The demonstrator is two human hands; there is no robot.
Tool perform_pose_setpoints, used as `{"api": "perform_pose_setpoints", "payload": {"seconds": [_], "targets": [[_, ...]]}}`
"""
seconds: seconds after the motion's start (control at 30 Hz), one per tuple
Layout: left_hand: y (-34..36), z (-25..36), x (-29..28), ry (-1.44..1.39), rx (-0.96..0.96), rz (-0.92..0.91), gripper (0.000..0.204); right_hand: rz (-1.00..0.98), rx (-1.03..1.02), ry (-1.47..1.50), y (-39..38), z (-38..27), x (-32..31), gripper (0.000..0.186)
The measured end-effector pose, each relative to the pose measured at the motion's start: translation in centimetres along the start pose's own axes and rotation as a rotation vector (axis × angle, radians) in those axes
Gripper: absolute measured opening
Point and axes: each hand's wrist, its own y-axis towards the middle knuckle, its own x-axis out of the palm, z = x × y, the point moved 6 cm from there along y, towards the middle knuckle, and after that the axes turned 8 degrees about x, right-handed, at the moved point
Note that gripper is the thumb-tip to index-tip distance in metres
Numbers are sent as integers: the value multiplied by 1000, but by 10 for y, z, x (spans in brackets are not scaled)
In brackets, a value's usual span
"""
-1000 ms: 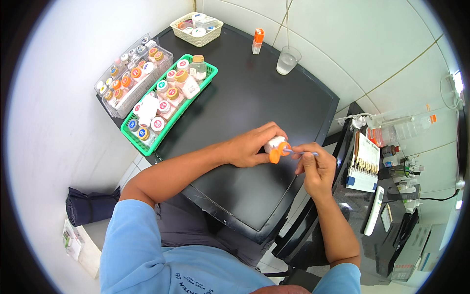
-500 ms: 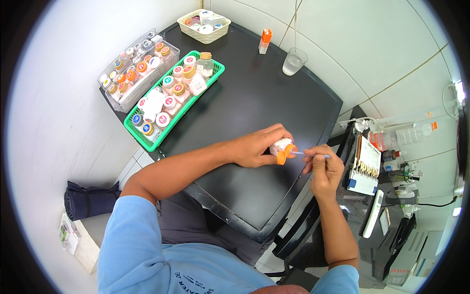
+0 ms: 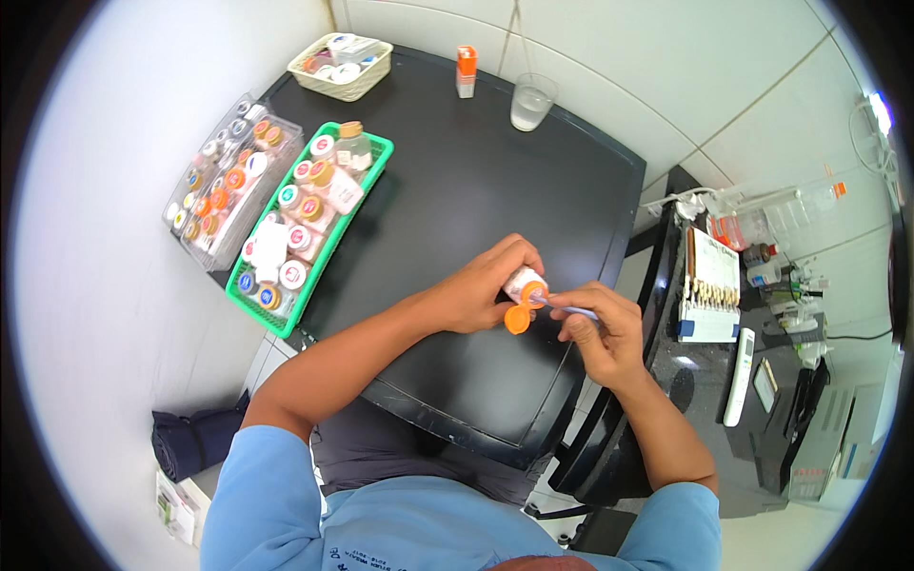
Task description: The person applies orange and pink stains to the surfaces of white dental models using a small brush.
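My left hand (image 3: 487,287) is wrapped round a small bottle with white contents (image 3: 523,282), holding it tilted over the black table. Its orange flip-top lid (image 3: 517,320) hangs open toward me. In my right hand (image 3: 606,333) a thin pale-lilac stick (image 3: 577,311) is pinched between thumb and fingers. The far end of the stick reaches into the orange mouth of the bottle; its tip is hard to see there.
A green basket (image 3: 335,249) of capped bottles stands left, beside a clear plastic rack (image 3: 206,252). Toward the back are a cream basket (image 3: 354,88), an orange-white box (image 3: 466,72) and a glass (image 3: 529,103). A shade guide (image 3: 710,295) lies on the right-hand counter.
The whole view has shifted, so the table's things appear further left. My left hand has turned the bottle's mouth more toward me, and the stick slants more.
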Motion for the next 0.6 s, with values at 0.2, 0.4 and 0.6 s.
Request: {"api": "perform_pose_setpoints", "payload": {"seconds": [0.2,0.4,0.6], "targets": [[0,-2,2,28,-47,11,50,-47,74,-48,-2,3,-2,23],[-3,-5,3,14,-74,35,51,-40,84,-25,0,0,5,24],[-1,-4,3,19,-108,43,48,-44,66,-51,1,-1,7,23]]}}
